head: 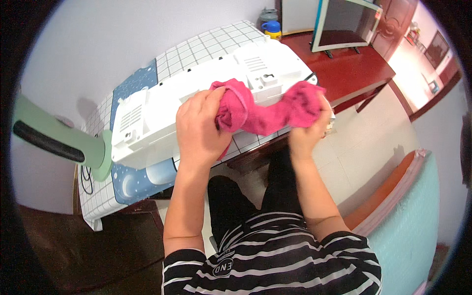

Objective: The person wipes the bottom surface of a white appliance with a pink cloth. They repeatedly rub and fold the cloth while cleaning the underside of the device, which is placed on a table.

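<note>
A crumpled pink cloth point(265, 116) is stretched between both hands, bunched at each end. My left hand point(201, 123) grips its left end, fingers wrapped over the bundle. My right hand point(311, 129) holds the other end; it is slightly blurred and its fingers are partly hidden behind the cloth. Beyond and beneath the hands, a long white plastic appliance housing point(166, 110) lies on the table, showing slotted vents, mounting holes and a short black cable at its right end.
The table has a white checked cover point(191, 51) and a blue patterned mat point(147, 184). At left stands a green upright device point(73, 143). Behind are a blue-and-yellow bottle point(273, 31) and a screen point(346, 22) on a red wooden table point(354, 70). A padded headboard point(405, 206) is at right.
</note>
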Demonstrator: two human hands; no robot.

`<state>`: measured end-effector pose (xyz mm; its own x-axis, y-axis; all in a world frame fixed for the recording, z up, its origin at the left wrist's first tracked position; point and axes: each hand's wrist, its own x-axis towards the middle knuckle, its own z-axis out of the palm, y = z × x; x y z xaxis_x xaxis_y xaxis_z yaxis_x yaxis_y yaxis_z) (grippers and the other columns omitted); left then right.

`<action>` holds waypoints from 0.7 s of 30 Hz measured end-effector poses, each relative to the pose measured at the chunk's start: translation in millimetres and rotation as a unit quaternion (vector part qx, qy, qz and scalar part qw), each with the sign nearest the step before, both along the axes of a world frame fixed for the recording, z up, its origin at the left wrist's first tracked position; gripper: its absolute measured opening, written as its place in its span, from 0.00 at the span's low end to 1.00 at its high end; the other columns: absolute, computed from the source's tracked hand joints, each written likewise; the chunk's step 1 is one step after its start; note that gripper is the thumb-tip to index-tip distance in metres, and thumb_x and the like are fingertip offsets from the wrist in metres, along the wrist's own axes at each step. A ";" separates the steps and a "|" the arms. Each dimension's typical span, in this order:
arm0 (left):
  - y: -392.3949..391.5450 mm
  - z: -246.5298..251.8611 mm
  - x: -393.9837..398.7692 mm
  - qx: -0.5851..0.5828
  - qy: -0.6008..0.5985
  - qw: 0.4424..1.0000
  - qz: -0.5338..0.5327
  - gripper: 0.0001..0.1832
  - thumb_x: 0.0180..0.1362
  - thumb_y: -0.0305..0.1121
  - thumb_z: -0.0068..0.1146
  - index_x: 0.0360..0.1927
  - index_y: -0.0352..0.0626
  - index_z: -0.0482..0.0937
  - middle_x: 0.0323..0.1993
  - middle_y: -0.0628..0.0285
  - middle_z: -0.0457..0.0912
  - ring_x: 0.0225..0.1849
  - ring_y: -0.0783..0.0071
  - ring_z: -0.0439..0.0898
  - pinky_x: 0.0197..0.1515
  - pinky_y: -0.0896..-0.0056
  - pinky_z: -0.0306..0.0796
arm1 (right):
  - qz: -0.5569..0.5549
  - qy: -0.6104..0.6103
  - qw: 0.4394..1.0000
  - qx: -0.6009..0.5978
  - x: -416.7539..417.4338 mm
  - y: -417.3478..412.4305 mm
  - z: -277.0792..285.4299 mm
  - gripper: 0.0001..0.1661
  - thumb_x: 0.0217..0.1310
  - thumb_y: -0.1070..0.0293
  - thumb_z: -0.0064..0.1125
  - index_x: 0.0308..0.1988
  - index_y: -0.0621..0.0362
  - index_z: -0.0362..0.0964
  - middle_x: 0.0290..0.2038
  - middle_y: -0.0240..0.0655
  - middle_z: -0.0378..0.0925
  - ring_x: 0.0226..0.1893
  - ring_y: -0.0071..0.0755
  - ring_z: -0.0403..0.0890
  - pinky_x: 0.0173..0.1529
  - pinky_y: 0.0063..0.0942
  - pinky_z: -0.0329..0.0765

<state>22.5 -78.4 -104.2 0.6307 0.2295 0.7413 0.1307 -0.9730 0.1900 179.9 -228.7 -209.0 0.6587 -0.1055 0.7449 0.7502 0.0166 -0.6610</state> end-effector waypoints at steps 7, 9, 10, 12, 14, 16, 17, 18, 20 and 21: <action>5.8 -0.8 4.9 -0.002 -0.023 0.999 -0.026 0.20 0.45 0.31 0.66 0.44 0.41 0.84 0.38 0.54 0.84 0.43 0.48 0.82 0.49 0.53 0.73 | 0.151 -0.141 0.974 -0.095 -64.2 38.5 -10.7 0.46 0.40 0.76 0.75 0.64 0.56 0.71 0.57 0.48 0.74 0.54 0.58 0.78 0.60 0.47 0.76; 4.4 0.0 5.6 0.007 -0.025 1.000 -0.017 0.19 0.47 0.36 0.67 0.43 0.41 0.84 0.37 0.54 0.84 0.41 0.49 0.82 0.48 0.54 0.72 | 0.148 -0.154 0.970 -0.118 -52.0 31.7 -12.0 0.47 0.39 0.77 0.75 0.64 0.55 0.71 0.56 0.48 0.75 0.53 0.58 0.78 0.60 0.47 0.76; 2.7 1.0 6.5 0.009 -0.026 1.000 -0.014 0.19 0.47 0.36 0.67 0.43 0.41 0.84 0.36 0.54 0.83 0.41 0.49 0.81 0.47 0.55 0.72 | 0.106 -0.141 0.977 -0.122 -46.5 26.7 -9.9 0.47 0.39 0.76 0.76 0.64 0.55 0.71 0.55 0.48 0.75 0.53 0.58 0.78 0.59 0.47 0.76; 1.2 1.6 8.2 0.014 -0.026 0.999 -0.010 0.19 0.46 0.38 0.68 0.42 0.41 0.84 0.36 0.54 0.83 0.40 0.49 0.81 0.46 0.55 0.71 | 0.033 -0.121 0.988 -0.090 -24.7 17.6 -6.0 0.43 0.43 0.74 0.77 0.62 0.55 0.71 0.54 0.48 0.76 0.54 0.59 0.79 0.59 0.48 0.77; 1.4 0.4 9.7 0.017 -0.025 0.999 -0.009 0.19 0.46 0.40 0.68 0.41 0.41 0.83 0.35 0.55 0.82 0.39 0.49 0.80 0.45 0.55 0.71 | -0.055 -0.068 0.993 -0.079 -1.6 6.1 -4.1 0.35 0.52 0.70 0.74 0.60 0.60 0.71 0.53 0.51 0.76 0.55 0.58 0.78 0.61 0.47 0.75; 0.7 -0.9 11.5 0.012 -0.027 1.000 -0.006 0.19 0.46 0.40 0.68 0.40 0.42 0.83 0.35 0.55 0.82 0.39 0.50 0.80 0.44 0.55 0.70 | -0.054 0.024 0.998 -0.011 15.2 -2.7 -0.7 0.32 0.56 0.70 0.71 0.59 0.63 0.70 0.54 0.49 0.75 0.55 0.55 0.76 0.62 0.44 0.73; 0.1 -1.7 12.0 0.009 -0.028 1.000 -0.005 0.19 0.46 0.40 0.68 0.40 0.42 0.83 0.35 0.55 0.82 0.38 0.50 0.80 0.44 0.55 0.70 | -0.054 0.064 0.996 0.021 21.3 -5.6 0.8 0.31 0.57 0.71 0.70 0.59 0.64 0.70 0.54 0.49 0.75 0.56 0.55 0.76 0.62 0.43 0.72; -0.2 -1.7 12.0 0.006 -0.022 1.000 -0.001 0.18 0.47 0.39 0.67 0.40 0.41 0.82 0.35 0.55 0.82 0.39 0.49 0.79 0.45 0.56 0.70 | -0.059 0.063 0.996 0.017 23.6 -6.8 1.7 0.31 0.57 0.71 0.70 0.59 0.64 0.70 0.54 0.49 0.75 0.56 0.54 0.76 0.62 0.43 0.72; -1.2 -2.1 11.0 0.001 -0.010 1.000 0.006 0.17 0.49 0.37 0.64 0.41 0.41 0.81 0.37 0.54 0.81 0.40 0.49 0.79 0.47 0.56 0.70 | -0.069 0.061 0.996 0.007 26.6 -8.9 3.0 0.30 0.58 0.71 0.69 0.59 0.64 0.70 0.55 0.49 0.74 0.56 0.54 0.75 0.63 0.42 0.72; -1.4 -2.8 11.3 0.003 -0.013 1.000 0.006 0.17 0.49 0.37 0.64 0.41 0.41 0.81 0.37 0.54 0.81 0.40 0.49 0.79 0.47 0.56 0.70 | -0.079 0.040 0.996 -0.020 23.3 -7.9 3.2 0.31 0.57 0.71 0.69 0.60 0.64 0.70 0.56 0.50 0.74 0.58 0.55 0.75 0.64 0.43 0.71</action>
